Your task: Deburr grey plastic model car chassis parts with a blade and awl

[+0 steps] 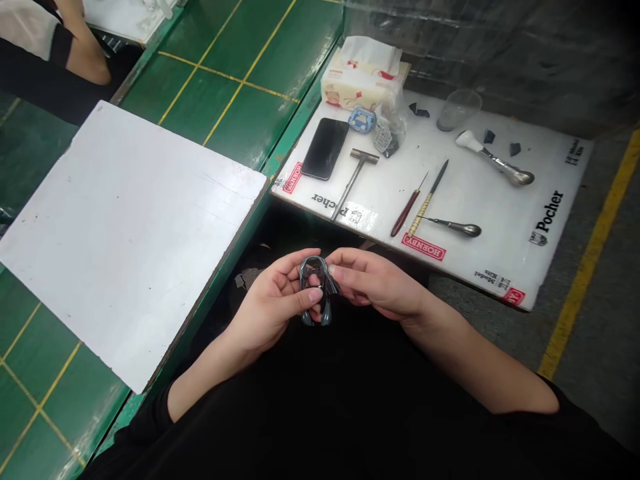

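Observation:
Both my hands meet over my lap, in front of a white work board [500, 193]. My left hand [273, 303] is closed around a small grey curved metal part [314, 288] shaped like a clip with two rounded ends. My right hand [375, 280] pinches the same part at its upper right, next to a small dark piece. My fingers hide the middle of the part.
On the work board lie a phone [325, 148], a small hammer [355, 175], a red-handled awl [407, 212], a thin file [427, 199], two metal-handled tools [457, 228] [495, 159], a plastic cup [459, 109] and a tissue box [363, 75]. A blank white board [125, 227] lies left on the green table. Another person's arm [83, 43] shows top left.

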The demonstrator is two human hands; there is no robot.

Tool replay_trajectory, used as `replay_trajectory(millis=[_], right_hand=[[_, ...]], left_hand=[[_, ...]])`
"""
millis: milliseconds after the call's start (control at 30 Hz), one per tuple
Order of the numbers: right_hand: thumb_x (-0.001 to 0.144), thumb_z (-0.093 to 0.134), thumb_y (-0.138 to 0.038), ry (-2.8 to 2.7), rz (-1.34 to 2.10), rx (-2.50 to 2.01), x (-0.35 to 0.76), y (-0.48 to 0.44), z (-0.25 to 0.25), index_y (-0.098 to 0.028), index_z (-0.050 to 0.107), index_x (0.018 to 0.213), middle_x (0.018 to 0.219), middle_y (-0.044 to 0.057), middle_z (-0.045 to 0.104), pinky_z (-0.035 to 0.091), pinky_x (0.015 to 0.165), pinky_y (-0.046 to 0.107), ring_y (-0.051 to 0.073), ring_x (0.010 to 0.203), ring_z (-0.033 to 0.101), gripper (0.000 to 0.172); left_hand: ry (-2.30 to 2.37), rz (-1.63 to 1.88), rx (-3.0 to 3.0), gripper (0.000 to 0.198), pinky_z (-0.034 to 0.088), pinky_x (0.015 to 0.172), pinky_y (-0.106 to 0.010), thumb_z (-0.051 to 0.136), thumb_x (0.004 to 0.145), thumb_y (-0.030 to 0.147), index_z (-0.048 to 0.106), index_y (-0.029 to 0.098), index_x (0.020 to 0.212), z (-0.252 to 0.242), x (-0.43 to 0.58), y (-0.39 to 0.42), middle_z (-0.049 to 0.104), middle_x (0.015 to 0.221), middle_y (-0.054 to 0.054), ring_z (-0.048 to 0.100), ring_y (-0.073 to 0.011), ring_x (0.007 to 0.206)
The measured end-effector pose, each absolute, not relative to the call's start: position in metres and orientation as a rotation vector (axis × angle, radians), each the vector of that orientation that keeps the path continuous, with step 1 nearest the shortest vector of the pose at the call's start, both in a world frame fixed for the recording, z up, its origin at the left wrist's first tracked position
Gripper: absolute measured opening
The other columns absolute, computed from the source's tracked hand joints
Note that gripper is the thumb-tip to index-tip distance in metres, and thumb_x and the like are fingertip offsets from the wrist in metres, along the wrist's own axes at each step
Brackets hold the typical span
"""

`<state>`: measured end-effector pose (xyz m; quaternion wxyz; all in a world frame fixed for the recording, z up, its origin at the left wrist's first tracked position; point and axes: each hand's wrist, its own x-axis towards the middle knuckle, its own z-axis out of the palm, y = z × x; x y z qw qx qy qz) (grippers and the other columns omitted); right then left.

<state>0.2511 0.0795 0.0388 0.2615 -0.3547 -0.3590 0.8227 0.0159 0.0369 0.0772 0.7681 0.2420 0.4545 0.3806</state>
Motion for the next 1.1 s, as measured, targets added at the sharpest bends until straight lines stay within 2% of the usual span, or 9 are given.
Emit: replay_trajectory(millis=[100,167,300,500,667,733,833,900,1100], right_hand=[[0.089,0.109,-0.052,-0.989,2.185,-0.886,0.2502,0.0762,0.0372,-0.021,0.084,0.112,0.096,0.003,0.079,0.058,0.069,0.027,0.016,0.08,0.068,0.047],[0.092,0.108,-0.049,-0.986,2.162,-0.825,0.2492,0.0741,0.0359,-0.022,0.084,0.112,0.103,0.005,0.083,0.067,0.088,0.034,0.019,0.089,0.075,0.041],[0.096,0.104,-0.051,-1.011,2.122,-0.826,0.2471,0.0709,0.0344,-0.023,0.084,0.115,0.105,0.005,0.085,0.068,0.088,0.037,0.019,0.085,0.075,0.039],[0.091,0.108,-0.052,-0.97,2.164,-0.871,0.2457,0.0699,0.0397,-0.023,0.083,0.113,0.11,0.007,0.086,0.07,0.096,0.043,0.025,0.097,0.081,0.044],[0.086,0.11,-0.055,-1.008,2.145,-0.957,0.2451,0.0704,0.0432,-0.024,0.083,0.108,0.097,0.004,0.079,0.066,0.086,0.04,0.024,0.087,0.074,0.047],[0.089,0.107,-0.059,-1.004,2.152,-0.944,0.2445,0.0708,0.0422,-0.023,0.083,0.106,0.087,0.001,0.073,0.061,0.077,0.035,0.019,0.078,0.067,0.046],[0.095,0.099,-0.07,-1.001,2.177,-0.964,0.244,0.0715,0.0392,-0.02,0.081,0.097,0.07,-0.005,0.058,0.039,0.057,0.026,0.012,0.061,0.047,0.053],[0.096,0.096,-0.074,-1.029,2.184,-1.009,0.2443,0.0723,0.0381,-0.019,0.076,0.088,0.064,-0.006,0.053,0.029,0.053,0.025,0.01,0.057,0.04,0.059],[0.088,0.103,-0.07,-0.931,2.29,-1.02,0.2462,0.0747,0.0418,-0.019,0.068,0.078,0.065,-0.005,0.053,0.026,0.05,0.023,0.009,0.057,0.039,0.062]], left_hand=[[0.961,0.816,0.467,0.061,0.075,0.068,-0.026,0.105,0.091,0.018,0.082,0.021,0.148,0.0794,0.016,0.0389,0.08,0.104,-0.001,0.08,-0.0128,0.071],[0.95,0.814,0.431,0.06,0.074,0.067,-0.025,0.106,0.09,0.018,0.084,0.02,0.146,0.0804,0.016,0.0397,0.08,0.104,-0.001,0.079,-0.012,0.07],[0.934,0.826,0.395,0.06,0.075,0.067,-0.025,0.106,0.089,0.017,0.084,0.02,0.145,0.0807,0.0163,0.0399,0.08,0.103,-0.001,0.079,-0.0122,0.07],[0.929,0.831,0.399,0.059,0.075,0.068,-0.026,0.105,0.091,0.016,0.084,0.021,0.146,0.0788,0.0149,0.0391,0.079,0.103,0.0,0.079,-0.0122,0.071],[0.944,0.829,0.437,0.06,0.074,0.067,-0.024,0.105,0.092,0.017,0.082,0.022,0.147,0.0759,0.0131,0.0382,0.08,0.108,-0.002,0.079,-0.0116,0.072],[0.939,0.835,0.462,0.06,0.074,0.068,-0.026,0.104,0.092,0.018,0.082,0.023,0.147,0.0739,0.0126,0.0374,0.079,0.107,-0.001,0.079,-0.0125,0.073],[0.92,0.829,0.542,0.061,0.076,0.072,-0.029,0.104,0.094,0.018,0.081,0.025,0.15,0.0715,0.0112,0.0353,0.077,0.104,0.0,0.081,-0.0148,0.076],[0.913,0.82,0.603,0.061,0.076,0.076,-0.029,0.103,0.095,0.018,0.081,0.026,0.152,0.0709,0.0097,0.034,0.077,0.103,0.0,0.082,-0.0152,0.08],[0.916,0.83,0.652,0.062,0.077,0.082,-0.03,0.101,0.097,0.014,0.08,0.028,0.154,0.0721,0.0074,0.0326,0.078,0.104,0.0,0.082,-0.0157,0.087]])
